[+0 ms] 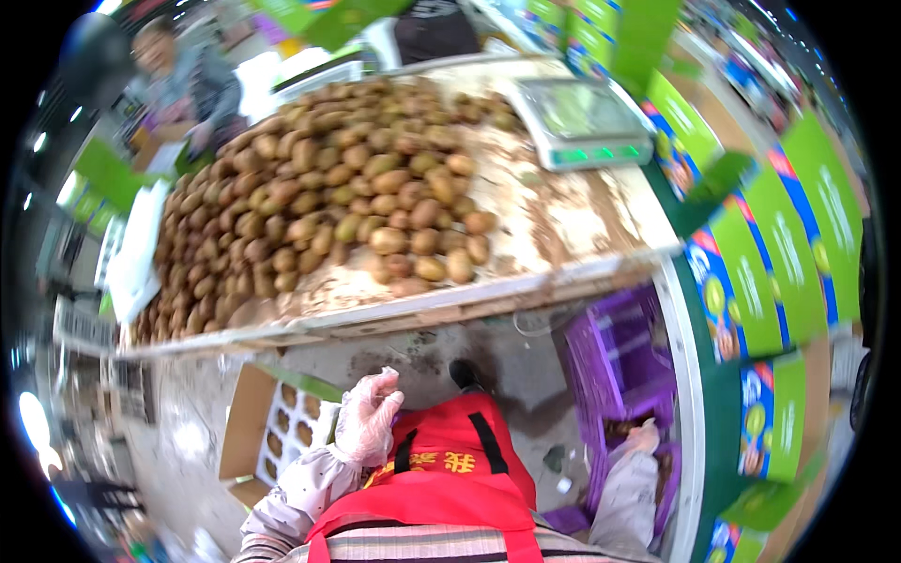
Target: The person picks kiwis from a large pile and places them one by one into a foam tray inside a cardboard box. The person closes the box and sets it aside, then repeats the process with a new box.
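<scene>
My left hand [367,421], in a clear plastic glove, hovers before my red apron [450,440] with fingers loosely curled and the thumb apart. Nothing shows in it. Close beside it on the left is an open cardboard box [246,422] with a white tray [276,462] holding brown fruit in round cells. My right hand [642,438], also gloved, reaches down into a purple plastic crate [595,450] at my right. Brown fruit [619,427] lies in that crate by the fingers; whether they grip any is hidden. Ahead, a heap of kiwifruit [338,190] covers much of a worktable [521,232].
A digital scale [581,119] with lit green digits stands at the table's far right. Green and blue cartons [753,274] line the right side. Another purple crate [626,352] is under the table. A person [186,84] works across at the far left. White foam [137,253] rests at the table's left end.
</scene>
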Demonstrator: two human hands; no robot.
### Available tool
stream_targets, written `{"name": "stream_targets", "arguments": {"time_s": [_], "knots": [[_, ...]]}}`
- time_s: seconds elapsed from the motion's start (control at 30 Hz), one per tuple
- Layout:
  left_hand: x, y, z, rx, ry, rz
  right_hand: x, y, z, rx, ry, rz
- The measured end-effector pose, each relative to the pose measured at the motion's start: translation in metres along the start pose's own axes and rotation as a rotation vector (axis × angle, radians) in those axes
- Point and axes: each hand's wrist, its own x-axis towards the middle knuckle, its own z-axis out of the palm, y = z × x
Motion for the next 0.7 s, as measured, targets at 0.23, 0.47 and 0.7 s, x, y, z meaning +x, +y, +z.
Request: {"name": "stream_targets", "arguments": {"time_s": [0.23,0.47,0.7], "knots": [[-0.059,-0.038,-0.058,-0.352,0.543,-0.033,-0.268,0.022,0.385,-0.609,-1.063,-0.731],[-0.095,-0.036,-0.062,-0.408,0.762,-0.043,-0.325,0.074,0.527,-2.087,-1.216,-1.659],[-0.061,-0.015,-0.056,-0.432,0.622,-0.051,-0.376,0.052,0.5,-1.564,-1.105,-1.54]]}}
